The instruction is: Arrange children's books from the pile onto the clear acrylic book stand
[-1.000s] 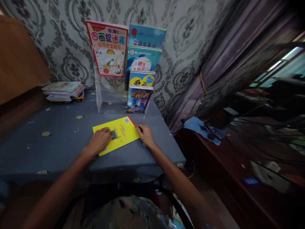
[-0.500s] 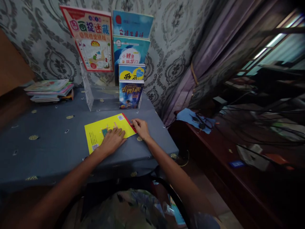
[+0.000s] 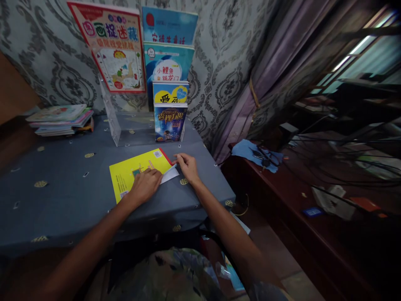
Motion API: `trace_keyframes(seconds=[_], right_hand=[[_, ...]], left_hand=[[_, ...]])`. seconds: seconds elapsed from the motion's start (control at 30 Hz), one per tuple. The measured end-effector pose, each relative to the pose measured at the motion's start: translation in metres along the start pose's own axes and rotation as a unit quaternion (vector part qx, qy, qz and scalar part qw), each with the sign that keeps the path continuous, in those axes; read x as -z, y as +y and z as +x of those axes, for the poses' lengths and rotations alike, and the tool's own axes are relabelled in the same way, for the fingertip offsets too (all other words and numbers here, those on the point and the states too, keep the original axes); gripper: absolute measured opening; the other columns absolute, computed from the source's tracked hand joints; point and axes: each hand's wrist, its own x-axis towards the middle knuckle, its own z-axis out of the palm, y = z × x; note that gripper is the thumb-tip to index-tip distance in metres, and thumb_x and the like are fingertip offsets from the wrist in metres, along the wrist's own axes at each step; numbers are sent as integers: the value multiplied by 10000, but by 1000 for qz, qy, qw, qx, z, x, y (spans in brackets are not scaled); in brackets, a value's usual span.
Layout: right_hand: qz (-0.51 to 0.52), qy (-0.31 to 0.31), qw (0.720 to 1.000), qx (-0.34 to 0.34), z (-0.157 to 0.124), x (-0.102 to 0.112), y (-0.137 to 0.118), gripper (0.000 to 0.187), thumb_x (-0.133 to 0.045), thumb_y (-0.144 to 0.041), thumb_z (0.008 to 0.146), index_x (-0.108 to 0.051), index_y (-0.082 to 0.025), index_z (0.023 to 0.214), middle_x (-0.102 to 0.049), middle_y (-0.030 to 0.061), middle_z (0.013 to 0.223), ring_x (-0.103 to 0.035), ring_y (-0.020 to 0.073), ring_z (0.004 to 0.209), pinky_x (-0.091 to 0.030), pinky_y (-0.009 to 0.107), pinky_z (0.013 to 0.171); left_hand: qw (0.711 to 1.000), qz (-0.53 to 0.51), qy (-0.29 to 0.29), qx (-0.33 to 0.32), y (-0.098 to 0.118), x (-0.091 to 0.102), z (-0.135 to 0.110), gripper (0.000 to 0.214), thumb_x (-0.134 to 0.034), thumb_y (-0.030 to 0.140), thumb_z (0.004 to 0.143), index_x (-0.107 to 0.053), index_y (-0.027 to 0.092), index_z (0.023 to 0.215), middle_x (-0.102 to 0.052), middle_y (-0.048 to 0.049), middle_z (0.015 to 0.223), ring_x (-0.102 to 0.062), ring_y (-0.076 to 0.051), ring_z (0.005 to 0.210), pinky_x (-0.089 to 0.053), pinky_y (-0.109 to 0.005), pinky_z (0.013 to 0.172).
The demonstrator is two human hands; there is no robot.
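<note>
A thin yellow book (image 3: 125, 171) with a red strip along its right edge lies on the cloth-covered table. Its lower right corner is lifted, and a whitish sheet (image 3: 171, 174) shows beneath. My left hand (image 3: 146, 186) rests over the book's lower edge, fingers curled at the raised corner; their tips are partly hidden. At the red edge, my right hand (image 3: 187, 166) has its thumb and fingers pinched together by the book's right side.
Behind the book, a clear stand (image 3: 114, 125) holds several upright books, among them a red-bordered one (image 3: 117, 50) and a dark blue one (image 3: 170, 123). A stack of booklets (image 3: 61, 119) lies at the left. A dark red cabinet (image 3: 266, 184) with cables stands right.
The yellow book's lower right corner has come up, exposing the whitish sheet. My left hand has curled and drawn slightly left; my right hand stays near the red edge. The view has shifted slightly.
</note>
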Motion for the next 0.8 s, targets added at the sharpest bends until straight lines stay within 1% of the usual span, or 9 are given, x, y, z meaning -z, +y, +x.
trace_keyframes(seconds=[0.13, 0.23, 0.3, 0.37, 0.43, 0.53, 0.6, 0.7, 0.8], right_hand=[[-3, 4, 1000, 11, -2, 2, -5, 412, -436, -480, 966, -716, -179, 937, -719, 26, 671, -648, 179, 632, -514, 286, 674], [-73, -51, 996, 29, -6, 2, -8, 426, -427, -465, 980, -710, -189, 821, -643, -5, 583, -597, 155, 570, -465, 255, 624], [-145, -99, 983, 49, -8, 1, -9, 386, -472, -418, 971, -711, -190, 770, -632, -12, 588, -578, 147, 574, -432, 245, 616], [-188, -126, 972, 63, -9, 0, -10, 331, -498, -356, 958, -723, -187, 782, -658, -6, 633, -578, 150, 598, -416, 248, 623], [-204, -132, 967, 72, -10, 0, -11, 310, -487, -318, 962, -737, -186, 834, -692, 11, 699, -589, 161, 625, -418, 259, 636], [-229, -143, 958, 96, -13, 2, -13, 315, -479, -341, 981, -752, -192, 933, -717, 38, 784, -612, 180, 699, -443, 280, 696], [-246, -174, 946, 121, -16, 5, -13, 313, -519, -405, 980, -752, -198, 1009, -721, 54, 834, -625, 198, 788, -460, 293, 750], [-259, -233, 923, 164, -21, 11, -12, 371, -653, -506, 905, -739, -197, 1092, -711, 85, 961, -619, 235, 937, -481, 325, 813], [-271, -252, 912, 177, -25, 15, -9, 405, -692, -509, 880, -720, -208, 1149, -686, 104, 1055, -600, 263, 1030, -492, 365, 868]], left_hand=[[1000, 13, -14, 1, 3, -1, -2, 340, -390, 278, 1031, -696, 147, 960, -727, -124, 1020, -658, -270, 1011, -522, -376, 803], [1000, 22, -12, -16, 7, -4, -4, 300, -434, 303, 1021, -678, 139, 963, -704, -142, 1031, -640, -284, 1045, -527, -387, 826], [999, 36, -10, -26, 8, -7, -5, 259, -472, 310, 1007, -667, 142, 979, -694, -143, 1052, -627, -285, 1072, -524, -390, 864], [998, 43, -7, -37, 7, -10, -8, 229, -491, 301, 999, -662, 150, 1017, -692, -138, 1107, -615, -277, 1113, -514, -392, 920], [998, 28, 1, -50, 2, -12, -13, 236, -490, 299, 1000, -657, 159, 1090, -686, -131, 1194, -601, -267, 1172, -491, -401, 989], [999, -6, 17, -45, -13, -11, -30, 309, -485, 351, 1005, -639, 180, 1211, -659, -122, 1307, -592, -256, 1228, -459, -417, 1053], [999, -12, 25, -21, -28, -9, -48, 365, -488, 409, 1000, -628, 195, 1260, -646, -117, 1342, -594, -259, 1238, -455, -431, 1066], [999, -10, 38, 7, -53, -6, -77, 453, -488, 496, 983, -618, 200, 1300, -635, -118, 1366, -582, -274, 1263, -456, -453, 1082], [998, -20, 61, 19, -71, -6, -102, 506, -443, 544, 987, -631, 184, 1289, -628, -130, 1374, -587, -276, 1261, -473, -452, 1081]])
